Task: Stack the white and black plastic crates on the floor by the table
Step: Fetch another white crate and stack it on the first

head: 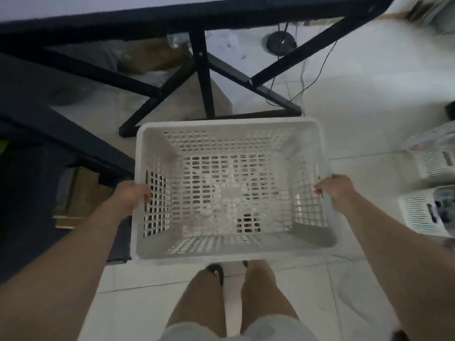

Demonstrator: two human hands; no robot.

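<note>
While standing before the table (197,13), a person's left grip (131,195) and right grip (337,190) are clasping opposite rims of the white crate (231,134) between them.

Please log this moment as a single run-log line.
phase: carrying | object: white crate, empty | left hand: gripping rim | right hand: gripping rim | stacked: no

The white crate (231,190) is matt perforated plastic with a smooth rim. The floor (364,99) is glossy pale tile. The bench (204,77) has matt black legs.

Bare forearms, pale shorts (236,328), dark sandals (216,271)
</note>
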